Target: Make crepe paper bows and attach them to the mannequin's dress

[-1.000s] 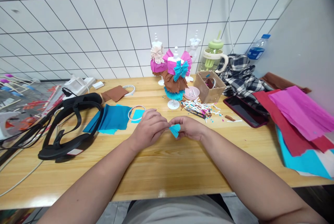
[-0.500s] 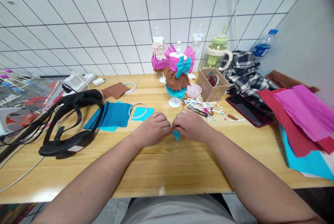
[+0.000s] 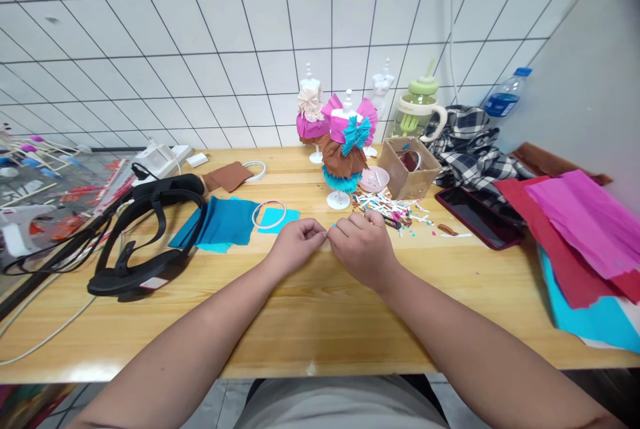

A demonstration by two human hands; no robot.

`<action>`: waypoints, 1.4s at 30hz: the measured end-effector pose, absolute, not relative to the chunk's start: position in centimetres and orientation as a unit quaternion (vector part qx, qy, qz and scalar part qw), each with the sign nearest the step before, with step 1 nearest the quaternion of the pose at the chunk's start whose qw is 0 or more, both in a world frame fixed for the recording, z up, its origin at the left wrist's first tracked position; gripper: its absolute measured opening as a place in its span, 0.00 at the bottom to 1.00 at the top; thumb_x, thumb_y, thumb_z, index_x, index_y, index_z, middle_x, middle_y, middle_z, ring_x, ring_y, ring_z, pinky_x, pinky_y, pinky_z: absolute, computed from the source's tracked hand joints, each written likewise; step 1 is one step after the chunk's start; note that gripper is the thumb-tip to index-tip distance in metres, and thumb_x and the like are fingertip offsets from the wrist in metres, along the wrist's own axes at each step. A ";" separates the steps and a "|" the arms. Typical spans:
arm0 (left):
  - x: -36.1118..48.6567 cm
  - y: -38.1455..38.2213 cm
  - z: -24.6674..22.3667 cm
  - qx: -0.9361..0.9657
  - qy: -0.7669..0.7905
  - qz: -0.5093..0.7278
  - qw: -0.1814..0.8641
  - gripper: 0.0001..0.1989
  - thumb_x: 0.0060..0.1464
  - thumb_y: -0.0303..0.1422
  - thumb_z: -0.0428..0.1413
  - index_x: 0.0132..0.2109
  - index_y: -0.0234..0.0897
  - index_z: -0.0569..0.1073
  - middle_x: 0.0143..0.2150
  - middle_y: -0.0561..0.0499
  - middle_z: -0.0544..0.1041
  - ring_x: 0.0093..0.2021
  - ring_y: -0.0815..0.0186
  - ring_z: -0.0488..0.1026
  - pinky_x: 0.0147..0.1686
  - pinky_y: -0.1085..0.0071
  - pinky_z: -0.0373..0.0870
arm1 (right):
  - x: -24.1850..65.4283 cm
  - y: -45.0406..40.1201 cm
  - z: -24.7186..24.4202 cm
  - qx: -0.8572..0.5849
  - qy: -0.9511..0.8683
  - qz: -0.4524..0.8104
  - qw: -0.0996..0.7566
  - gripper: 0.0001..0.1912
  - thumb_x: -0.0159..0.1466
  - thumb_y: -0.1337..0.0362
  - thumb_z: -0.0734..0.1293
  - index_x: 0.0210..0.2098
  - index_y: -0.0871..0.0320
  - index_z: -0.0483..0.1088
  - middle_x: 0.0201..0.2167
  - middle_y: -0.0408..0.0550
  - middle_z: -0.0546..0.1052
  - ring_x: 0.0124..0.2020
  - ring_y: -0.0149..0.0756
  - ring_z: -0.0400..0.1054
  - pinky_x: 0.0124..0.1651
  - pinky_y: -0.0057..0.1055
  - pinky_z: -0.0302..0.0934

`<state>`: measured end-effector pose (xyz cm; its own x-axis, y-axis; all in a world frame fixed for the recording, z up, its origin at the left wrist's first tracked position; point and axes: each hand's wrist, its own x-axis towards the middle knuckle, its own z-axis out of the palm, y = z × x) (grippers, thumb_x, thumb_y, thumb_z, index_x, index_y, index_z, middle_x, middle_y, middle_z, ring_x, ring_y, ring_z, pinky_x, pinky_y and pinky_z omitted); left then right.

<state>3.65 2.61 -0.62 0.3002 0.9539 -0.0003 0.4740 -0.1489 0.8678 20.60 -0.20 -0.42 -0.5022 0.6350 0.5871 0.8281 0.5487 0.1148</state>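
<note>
My left hand [image 3: 299, 242] is closed in a pinch, its fingertips meeting those of my right hand [image 3: 364, 247] above the table. My right hand is curled with its knuckles up. Between them the fingers pinch a small piece of blue crepe paper, almost wholly hidden now. Just beyond stands a small white mannequin [image 3: 349, 115] in a pink top with a blue bow [image 3: 356, 134], a brown puffed skirt [image 3: 344, 157] and a blue ruffled hem. Left of my hands, a roll of tape [image 3: 269, 214] lies partly on a flat light-blue paper piece [image 3: 287, 219].
Behind are two more mannequins, a pink dish [image 3: 374, 179], a cardboard box [image 3: 411, 169] and a green-lidded jug [image 3: 420, 105]. Paper scraps [image 3: 383, 205] and a phone [image 3: 477, 217] lie right, beside coloured crepe sheets [image 3: 580, 222]. A black headset [image 3: 145, 235] and darker blue paper [image 3: 233, 219] lie left.
My right hand has rolled knuckles-up, and my left hand has turned so its thumb and fingertips show. The blue paper that hung below the fingers is now mostly covered. The view has shifted slightly.
</note>
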 end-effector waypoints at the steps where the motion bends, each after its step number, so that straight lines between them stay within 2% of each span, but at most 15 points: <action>1: 3.7 2.6 -0.6 0.650 0.510 0.319 0.464 0.07 0.48 0.35 0.56 0.27 0.35 0.73 0.25 0.54 0.73 0.28 0.68 0.67 0.31 0.71 0.61 | 20.6 -0.3 -0.4 -0.434 -0.838 -0.203 0.260 0.10 0.66 0.69 0.60 0.27 0.57 0.66 0.24 0.45 0.70 0.32 0.37 0.56 0.37 0.38 0.42; 4: 3.7 2.6 -0.5 0.542 0.475 0.377 0.582 0.10 0.45 0.37 0.61 0.28 0.35 0.74 0.25 0.54 0.73 0.28 0.70 0.66 0.32 0.73 0.61 | 20.7 -0.4 -0.3 -0.444 -0.821 -0.203 0.296 0.12 0.67 0.68 0.60 0.27 0.56 0.67 0.24 0.45 0.71 0.32 0.36 0.58 0.38 0.38 0.43; 7: 3.6 2.7 -0.4 0.470 0.459 0.412 0.631 0.12 0.43 0.39 0.65 0.30 0.35 0.76 0.28 0.53 0.75 0.29 0.70 0.67 0.33 0.74 0.61 | 20.8 -0.3 -0.3 -0.469 -0.800 -0.116 0.355 0.09 0.67 0.64 0.61 0.34 0.55 0.72 0.27 0.45 0.73 0.33 0.35 0.61 0.38 0.36 0.46; 10: 3.3 2.8 -0.2 0.444 0.467 0.428 0.634 0.14 0.41 0.40 0.66 0.33 0.35 0.78 0.31 0.51 0.77 0.32 0.69 0.70 0.34 0.74 0.62 | 20.6 0.1 -0.8 -0.520 -0.725 0.075 0.445 0.09 0.64 0.59 0.64 0.38 0.56 0.72 0.26 0.43 0.70 0.30 0.33 0.62 0.35 0.31 0.51; 13: 3.2 2.8 -0.1 0.471 0.478 0.416 0.614 0.15 0.43 0.42 0.65 0.34 0.35 0.78 0.33 0.49 0.78 0.33 0.67 0.71 0.34 0.73 0.63 | 20.1 0.7 -1.6 -0.540 -0.621 0.312 0.475 0.14 0.59 0.54 0.67 0.38 0.58 0.71 0.22 0.39 0.66 0.24 0.30 0.59 0.29 0.28 0.53; 16: 3.3 2.6 0.0 0.536 0.488 0.391 0.567 0.16 0.44 0.45 0.63 0.33 0.35 0.78 0.33 0.49 0.78 0.33 0.66 0.70 0.35 0.72 0.64 | 19.6 1.3 -2.2 -0.468 -0.543 0.515 0.470 0.18 0.56 0.50 0.68 0.37 0.58 0.73 0.26 0.42 0.72 0.27 0.32 0.64 0.31 0.28 0.57; 18: 3.5 2.4 0.2 0.576 0.490 0.374 0.538 0.16 0.46 0.46 0.62 0.33 0.36 0.78 0.32 0.50 0.79 0.34 0.64 0.71 0.37 0.70 0.66 | 19.4 1.3 -2.3 -0.427 -0.504 0.577 0.480 0.18 0.54 0.50 0.70 0.34 0.58 0.74 0.29 0.45 0.75 0.32 0.34 0.67 0.35 0.29 0.60; 22: 3.5 2.3 0.3 0.607 0.486 0.351 0.521 0.18 0.46 0.47 0.61 0.35 0.36 0.79 0.34 0.50 0.80 0.37 0.61 0.73 0.41 0.67 0.67 | 19.5 1.2 -1.8 -0.435 -0.436 0.623 0.482 0.18 0.48 0.53 0.75 0.34 0.57 0.75 0.30 0.45 0.76 0.32 0.34 0.67 0.32 0.28 0.59; 26: 3.2 2.5 0.0 0.623 0.482 0.323 0.524 0.20 0.47 0.49 0.60 0.36 0.35 0.80 0.35 0.49 0.81 0.40 0.58 0.74 0.43 0.65 0.67 | 19.8 1.3 -1.6 -0.452 -0.402 0.636 0.480 0.19 0.44 0.55 0.77 0.33 0.57 0.75 0.27 0.42 0.73 0.26 0.29 0.61 0.23 0.24 0.50; 30: 3.1 2.6 -0.1 0.610 0.481 0.318 0.544 0.20 0.47 0.49 0.60 0.35 0.35 0.79 0.33 0.51 0.79 0.37 0.62 0.73 0.40 0.68 0.66 | 19.9 1.5 -2.1 -0.445 -0.388 0.657 0.470 0.20 0.44 0.53 0.77 0.31 0.58 0.72 0.24 0.39 0.69 0.22 0.24 0.54 0.19 0.22 0.42; 34: 3.1 2.6 0.1 0.612 0.465 0.308 0.561 0.17 0.48 0.46 0.60 0.34 0.34 0.77 0.32 0.52 0.77 0.35 0.65 0.71 0.38 0.70 0.64 | 20.0 1.5 -2.3 -0.436 -0.397 0.661 0.464 0.20 0.46 0.53 0.76 0.29 0.58 0.69 0.23 0.38 0.67 0.20 0.22 0.51 0.17 0.20 0.43; 37: 2.8 2.7 0.4 0.617 0.465 0.297 0.562 0.17 0.47 0.45 0.61 0.33 0.34 0.77 0.31 0.52 0.77 0.34 0.66 0.70 0.38 0.70 0.63 | 20.4 1.5 -1.9 -0.434 -0.434 0.643 0.458 0.22 0.48 0.54 0.75 0.39 0.56 0.70 0.31 0.41 0.70 0.22 0.23 0.56 0.17 0.19 0.49; 39: 2.4 2.9 0.5 0.614 0.459 0.280 0.577 0.16 0.46 0.45 0.62 0.32 0.34 0.77 0.29 0.52 0.76 0.33 0.66 0.69 0.37 0.71 0.63 | 20.9 1.5 -1.4 -0.416 -0.470 0.641 0.443 0.33 0.48 0.57 0.76 0.52 0.50 0.66 0.37 0.42 0.71 0.25 0.25 0.62 0.18 0.19 0.55; 41: 2.1 3.0 0.5 0.613 0.438 0.244 0.611 0.15 0.46 0.44 0.62 0.31 0.35 0.77 0.28 0.53 0.75 0.31 0.67 0.68 0.35 0.71 0.62 | 21.4 1.5 -1.1 -0.389 -0.508 0.648 0.413 0.41 0.48 0.59 0.76 0.59 0.46 0.60 0.35 0.41 0.70 0.28 0.27 0.64 0.20 0.19 0.59; 42: 1.9 3.1 0.4 0.613 0.422 0.223 0.629 0.15 0.46 0.43 0.62 0.31 0.35 0.77 0.27 0.53 0.75 0.30 0.67 0.68 0.35 0.71 0.62 | 21.6 1.5 -1.0 -0.379 -0.524 0.653 0.395 0.39 0.48 0.60 0.76 0.58 0.47 0.62 0.32 0.40 0.69 0.28 0.27 0.65 0.21 0.19 0.61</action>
<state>1.92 3.05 0.42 0.5444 0.7979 -0.2586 0.2377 0.1489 0.9599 21.56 1.49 -1.00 -0.4010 0.9126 -0.0798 -0.1189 -0.1382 -0.9832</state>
